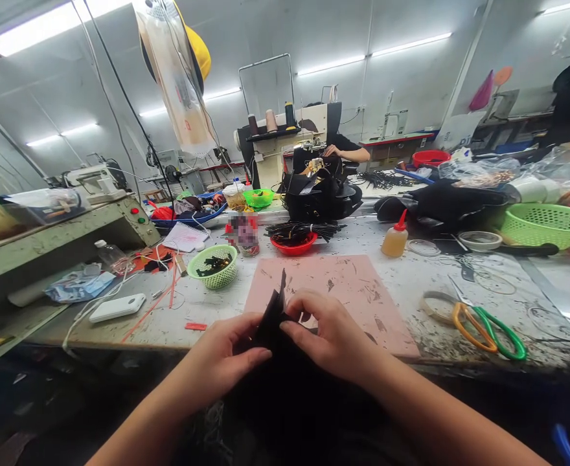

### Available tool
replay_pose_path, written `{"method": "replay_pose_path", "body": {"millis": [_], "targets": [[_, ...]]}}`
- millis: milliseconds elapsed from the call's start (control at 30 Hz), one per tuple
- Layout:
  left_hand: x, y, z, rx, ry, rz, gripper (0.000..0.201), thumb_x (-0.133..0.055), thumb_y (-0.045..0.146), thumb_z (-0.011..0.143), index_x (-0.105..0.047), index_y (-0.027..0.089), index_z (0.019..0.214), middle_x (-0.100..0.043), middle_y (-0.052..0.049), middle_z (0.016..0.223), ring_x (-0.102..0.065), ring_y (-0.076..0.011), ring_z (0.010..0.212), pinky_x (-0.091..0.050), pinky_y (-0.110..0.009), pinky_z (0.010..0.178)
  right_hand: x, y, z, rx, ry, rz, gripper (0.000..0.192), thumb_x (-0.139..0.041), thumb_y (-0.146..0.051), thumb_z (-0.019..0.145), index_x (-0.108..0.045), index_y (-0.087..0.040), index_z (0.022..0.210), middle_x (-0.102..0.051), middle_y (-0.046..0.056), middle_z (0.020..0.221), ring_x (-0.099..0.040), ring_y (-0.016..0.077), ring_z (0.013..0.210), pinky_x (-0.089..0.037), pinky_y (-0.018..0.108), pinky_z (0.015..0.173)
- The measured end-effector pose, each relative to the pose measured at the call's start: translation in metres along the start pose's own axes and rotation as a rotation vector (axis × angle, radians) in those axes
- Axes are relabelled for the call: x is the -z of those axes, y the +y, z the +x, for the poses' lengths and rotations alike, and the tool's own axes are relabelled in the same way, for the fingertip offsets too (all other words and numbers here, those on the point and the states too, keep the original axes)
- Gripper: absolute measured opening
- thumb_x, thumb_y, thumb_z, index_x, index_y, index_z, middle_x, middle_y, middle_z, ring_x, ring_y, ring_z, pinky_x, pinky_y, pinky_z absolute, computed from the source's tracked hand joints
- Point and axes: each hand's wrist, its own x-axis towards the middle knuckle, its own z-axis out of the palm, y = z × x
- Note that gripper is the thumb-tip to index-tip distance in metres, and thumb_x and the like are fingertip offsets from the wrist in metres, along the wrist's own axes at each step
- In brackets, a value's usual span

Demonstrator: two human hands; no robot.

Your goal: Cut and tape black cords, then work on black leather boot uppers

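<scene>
- hands met at lower centre of the frame: our left hand [227,353] and right hand [331,336] both pinched a black piece of material [273,317], fingers closed on it, its corner standing up between them.
- we judged the work to be midway; the piece was still off the pink cutting mat [333,291] just behind it, and how finished it was we could not tell.
- scissors [486,327] lay untouched at right of the frame, glue bottle [396,238] upright beyond the mat.
- green basket [214,265] left of centre held small dark parts, seemingly waiting.
</scene>
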Motion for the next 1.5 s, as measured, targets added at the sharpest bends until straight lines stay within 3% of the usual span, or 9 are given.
{"method": "replay_pose_path", "body": {"millis": [200, 333, 467, 567, 700, 900, 1033, 1200, 1500], "targets": [[0.002, 0.004, 0.002, -0.027, -0.029, 0.093, 0.034, -0.060, 0.015, 0.072, -0.066, 0.023, 0.105, -0.070, -0.006, 0.091, -0.062, -0.0235, 0.084, -0.049, -0.031, 0.076, 0.003, -0.003, 0.001, -0.030, -0.007, -0.024, 0.009, -0.056, -0.019, 0.076, -0.050, -0.018, 0.069, -0.057, 0.001, 0.068, -0.052, 0.0137, 0.063, -0.041, 0.026, 0.059], [0.003, 0.009, 0.004, -0.080, 0.039, 0.222, 0.021, -0.064, 0.017, 0.067, -0.070, 0.021, 0.087, -0.068, -0.002, 0.075, -0.060, -0.0205, 0.071, -0.048, -0.026, 0.068, 0.003, -0.006, 0.000, -0.023, -0.022, -0.066, 0.009, -0.056, -0.018, 0.075, -0.050, -0.018, 0.068, -0.057, 0.001, 0.068, -0.052, 0.0141, 0.063, -0.040, 0.026, 0.058], [0.001, 0.011, 0.006, -0.061, 0.072, 0.338, 0.008, -0.059, 0.023, 0.074, -0.066, 0.020, 0.073, -0.064, 0.001, 0.066, -0.057, -0.0170, 0.064, -0.044, -0.022, 0.058, 0.002, -0.008, -0.003, -0.010, 0.005, -0.049, 0.007, -0.057, -0.019, 0.074, -0.052, -0.018, 0.069, -0.056, 0.001, 0.067, -0.051, 0.0132, 0.061, -0.039, 0.024, 0.056], [-0.002, 0.006, 0.005, -0.050, 0.078, 0.296, 0.013, -0.058, 0.023, 0.076, -0.066, 0.021, 0.086, -0.068, 0.000, 0.076, -0.061, -0.0182, 0.071, -0.046, -0.022, 0.063, 0.003, -0.007, -0.004, -0.012, 0.029, 0.005, 0.006, -0.057, -0.019, 0.074, -0.053, -0.018, 0.069, -0.057, 0.000, 0.067, -0.052, 0.0127, 0.061, -0.040, 0.024, 0.056], [-0.004, 0.000, 0.004, -0.042, 0.156, 0.255, 0.037, -0.061, 0.021, 0.073, -0.061, 0.023, 0.111, -0.071, -0.002, 0.085, -0.064, -0.0209, 0.077, -0.049, -0.026, 0.070, 0.000, -0.005, -0.005, 0.021, 0.043, 0.034, 0.005, -0.056, -0.018, 0.074, -0.053, -0.018, 0.070, -0.058, 0.000, 0.068, -0.053, 0.0130, 0.062, -0.041, 0.024, 0.057], [-0.005, 0.006, 0.003, -0.065, 0.077, 0.435, 0.040, -0.053, 0.018, 0.080, -0.056, 0.027, 0.119, -0.069, 0.001, 0.103, -0.063, -0.0196, 0.088, -0.047, -0.026, 0.079, -0.010, -0.001, -0.009, 0.192, 0.157, -0.098, 0.009, -0.050, -0.013, 0.072, -0.048, -0.019, 0.065, -0.056, 0.001, 0.066, -0.052, 0.0149, 0.063, -0.042, 0.027, 0.061], [-0.004, 0.008, 0.004, -0.105, 0.017, 0.426, 0.041, -0.053, 0.017, 0.080, -0.056, 0.030, 0.119, -0.067, 0.003, 0.110, -0.060, -0.0198, 0.098, -0.044, -0.026, 0.087, -0.012, 0.001, -0.011, 0.241, 0.226, -0.138, 0.011, -0.049, -0.012, 0.072, -0.045, -0.019, 0.065, -0.056, 0.001, 0.064, -0.052, 0.0146, 0.063, -0.040, 0.028, 0.063], [-0.004, 0.009, 0.005, -0.091, -0.044, 0.373, 0.035, -0.052, 0.017, 0.082, -0.060, 0.028, 0.114, -0.070, 0.003, 0.102, -0.063, -0.0178, 0.090, -0.046, -0.024, 0.080, -0.009, 0.002, -0.009, 0.215, 0.218, -0.127, 0.013, -0.050, -0.012, 0.073, -0.044, -0.019, 0.064, -0.054, -0.001, 0.062, -0.050, 0.0127, 0.059, -0.037, 0.029, 0.064], [-0.007, 0.013, 0.003, -0.083, -0.045, 0.368, 0.030, -0.050, 0.016, 0.083, -0.064, 0.024, 0.108, -0.069, 0.004, 0.080, -0.061, -0.0138, 0.074, -0.045, -0.020, 0.068, -0.007, -0.002, -0.010, 0.144, 0.179, -0.096, 0.014, -0.049, -0.013, 0.074, -0.044, -0.019, 0.063, -0.054, -0.001, 0.062, -0.049, 0.0124, 0.060, -0.036, 0.029, 0.064]]}}
